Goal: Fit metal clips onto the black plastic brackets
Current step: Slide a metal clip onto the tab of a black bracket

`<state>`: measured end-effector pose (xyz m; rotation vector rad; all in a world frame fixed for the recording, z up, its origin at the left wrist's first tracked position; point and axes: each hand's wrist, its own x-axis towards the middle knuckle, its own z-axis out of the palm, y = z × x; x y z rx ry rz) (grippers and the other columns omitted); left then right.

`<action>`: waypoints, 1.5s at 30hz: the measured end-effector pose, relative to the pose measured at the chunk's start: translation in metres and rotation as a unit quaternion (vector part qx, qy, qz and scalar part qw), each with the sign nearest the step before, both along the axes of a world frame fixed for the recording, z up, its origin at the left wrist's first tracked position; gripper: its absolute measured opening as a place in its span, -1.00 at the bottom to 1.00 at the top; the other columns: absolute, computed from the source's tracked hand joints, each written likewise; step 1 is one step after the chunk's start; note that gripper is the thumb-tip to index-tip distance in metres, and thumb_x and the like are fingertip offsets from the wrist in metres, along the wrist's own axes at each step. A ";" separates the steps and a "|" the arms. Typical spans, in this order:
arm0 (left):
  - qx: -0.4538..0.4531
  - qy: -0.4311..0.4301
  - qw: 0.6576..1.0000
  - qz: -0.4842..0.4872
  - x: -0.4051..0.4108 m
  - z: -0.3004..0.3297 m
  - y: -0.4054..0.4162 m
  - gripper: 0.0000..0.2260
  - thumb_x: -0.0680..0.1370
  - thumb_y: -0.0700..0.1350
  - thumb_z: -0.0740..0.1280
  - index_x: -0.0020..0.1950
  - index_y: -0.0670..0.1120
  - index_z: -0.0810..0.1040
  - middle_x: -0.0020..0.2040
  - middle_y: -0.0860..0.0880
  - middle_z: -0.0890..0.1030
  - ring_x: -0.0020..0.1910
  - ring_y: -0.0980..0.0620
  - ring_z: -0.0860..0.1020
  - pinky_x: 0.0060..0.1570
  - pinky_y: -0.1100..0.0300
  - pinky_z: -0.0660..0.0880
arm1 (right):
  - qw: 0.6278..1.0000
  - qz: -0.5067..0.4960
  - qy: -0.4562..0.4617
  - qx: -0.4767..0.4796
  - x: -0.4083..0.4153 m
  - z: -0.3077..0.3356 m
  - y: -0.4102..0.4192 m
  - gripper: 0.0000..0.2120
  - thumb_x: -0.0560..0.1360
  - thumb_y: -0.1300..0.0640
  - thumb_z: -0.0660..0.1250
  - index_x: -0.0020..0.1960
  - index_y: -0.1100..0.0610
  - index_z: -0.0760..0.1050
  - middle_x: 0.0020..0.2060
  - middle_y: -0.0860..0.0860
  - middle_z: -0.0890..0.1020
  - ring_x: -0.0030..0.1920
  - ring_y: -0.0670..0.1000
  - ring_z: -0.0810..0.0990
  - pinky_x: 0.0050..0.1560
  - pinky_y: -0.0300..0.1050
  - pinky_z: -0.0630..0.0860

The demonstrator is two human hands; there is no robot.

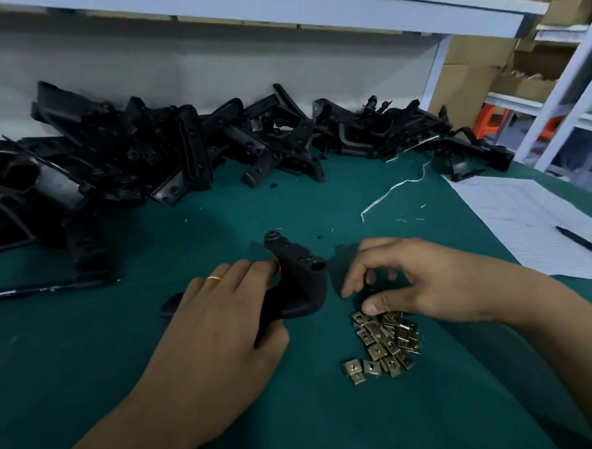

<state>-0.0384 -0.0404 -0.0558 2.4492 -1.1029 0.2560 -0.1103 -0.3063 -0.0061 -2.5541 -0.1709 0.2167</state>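
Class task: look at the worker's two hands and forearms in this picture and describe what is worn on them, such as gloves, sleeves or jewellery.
Both hands are bare, with no gloves. The left hand carries a plain gold-coloured ring on one finger. The right hand shows no ring or watch. Both forearms are uncovered as far as the frame shows; no sleeve, bracelet or wristband is visible on either.

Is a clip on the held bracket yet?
Not that shows: the bracket in the left hand looks bare; clips lie piled on the mat.
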 end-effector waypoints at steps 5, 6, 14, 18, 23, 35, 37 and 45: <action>-0.008 -0.007 1.000 -0.007 -0.003 0.002 -0.002 -0.56 0.48 0.45 0.11 0.12 0.16 0.39 -0.08 0.27 0.41 -0.05 0.16 0.39 0.07 0.12 0.37 | 1.000 0.013 -0.008 -0.009 0.001 -0.001 0.000 -0.88 0.51 0.13 0.54 -0.08 -0.06 0.65 -0.04 -0.16 0.58 0.09 -0.12 0.55 0.03 -0.42 0.34; -0.006 -0.009 1.000 -0.006 -0.004 0.002 -0.002 -0.49 0.47 0.52 0.06 0.13 0.16 0.40 -0.08 0.26 0.43 -0.04 0.16 0.40 0.07 0.12 0.37 | 1.000 0.013 -0.006 -0.010 0.001 -0.001 0.000 -0.88 0.52 0.13 0.54 -0.08 -0.06 0.64 -0.04 -0.16 0.59 0.10 -0.12 0.55 0.04 -0.41 0.34; -0.063 -0.026 0.998 0.010 -0.008 0.007 0.001 -0.52 0.47 0.53 0.09 -0.07 0.13 0.40 -0.25 0.30 0.35 -0.24 0.21 0.40 -0.16 0.25 0.32 | 1.000 0.003 0.018 -0.009 -0.003 0.000 -0.005 -0.84 0.47 0.00 0.57 0.01 -0.16 0.67 0.06 -0.19 0.57 0.24 -0.14 0.50 0.25 -0.25 0.35; -0.028 -0.024 0.999 0.017 -0.005 0.005 -0.001 -0.59 0.44 0.42 0.16 -0.07 0.09 0.39 -0.21 0.23 0.41 -0.14 0.12 0.40 0.12 0.08 0.39 | 0.999 0.009 0.013 -0.028 -0.002 -0.002 -0.002 -0.86 0.51 0.05 0.55 -0.03 -0.15 0.63 0.02 -0.21 0.57 0.21 -0.17 0.50 0.19 -0.33 0.35; -0.006 -0.026 0.999 0.022 -0.004 0.005 -0.001 -0.60 0.45 0.40 0.19 -0.04 0.09 0.41 -0.16 0.21 0.44 -0.08 0.09 0.43 0.26 0.05 0.35 | 0.997 -0.021 0.004 0.070 -0.002 0.001 0.001 -0.84 0.54 0.20 0.50 -0.07 -0.03 0.58 -0.14 -0.03 0.64 -0.08 -0.08 0.59 -0.02 -0.20 0.51; 0.014 -0.057 0.998 -0.015 -0.001 0.003 0.001 -0.46 0.46 0.30 0.30 0.28 -0.03 0.49 0.20 0.08 0.57 0.37 0.02 0.47 0.57 -0.17 0.12 | 0.847 -0.092 -0.108 0.512 0.009 -0.020 0.050 -0.82 0.50 0.21 0.47 0.10 0.20 0.69 -0.06 0.23 0.73 -0.10 0.10 0.75 -0.08 -0.14 0.67; 0.015 -0.062 0.998 -0.018 -0.002 0.004 0.001 -0.45 0.46 0.30 0.30 0.30 -0.04 0.49 0.21 0.08 0.57 0.38 0.02 0.47 0.57 -0.17 0.12 | 0.842 -0.096 -0.115 0.518 0.010 -0.023 0.056 -0.81 0.51 0.20 0.47 0.11 0.21 0.68 -0.08 0.24 0.72 -0.12 0.11 0.74 -0.08 -0.13 0.67; 0.012 -0.080 0.997 -0.023 -0.002 0.003 0.000 -0.39 0.44 0.28 0.33 0.35 -0.09 0.49 0.24 0.04 0.56 0.38 0.00 0.47 0.56 -0.19 0.14 | 0.846 -0.140 -0.127 0.499 0.009 -0.021 0.067 -0.76 0.53 0.13 0.41 -0.08 0.35 0.62 -0.24 0.28 0.70 -0.32 0.13 0.70 -0.32 -0.11 0.64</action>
